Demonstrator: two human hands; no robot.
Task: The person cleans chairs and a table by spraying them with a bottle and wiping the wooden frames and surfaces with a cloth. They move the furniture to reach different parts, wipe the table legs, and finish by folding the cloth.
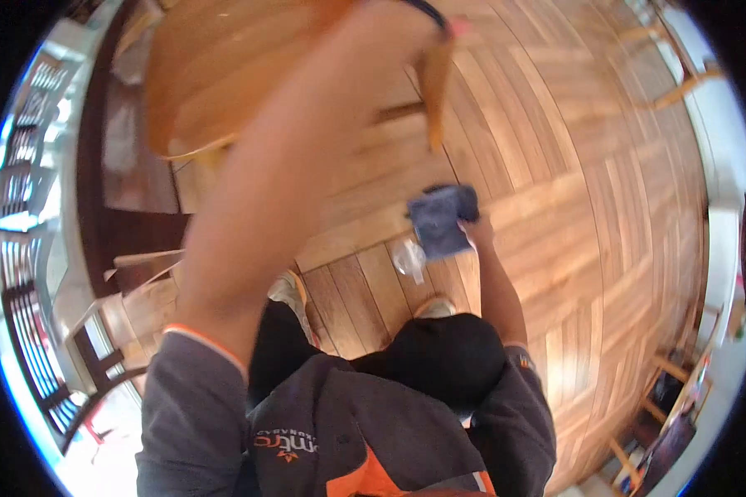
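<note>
My right hand [477, 234] is closed on the edge of a dark blue-grey cloth [441, 222], which hangs in front of my knees above the wooden floor. Just left of the cloth is a small clear, see-through object [408, 258]; blur hides its exact kind. My left forearm [282, 157] stretches up across the view, over a wooden chair seat [199, 91]. A dark band shows near that wrist at the top edge, and the hand itself is beyond the frame.
A chair leg [436, 99] stands on the parquet floor [547, 224] ahead. My shoes [288, 291] are below me. Slatted dark chairs [25, 273] line the left side. Wooden furniture [667, 373] and a pale wall [725, 248] are at the right.
</note>
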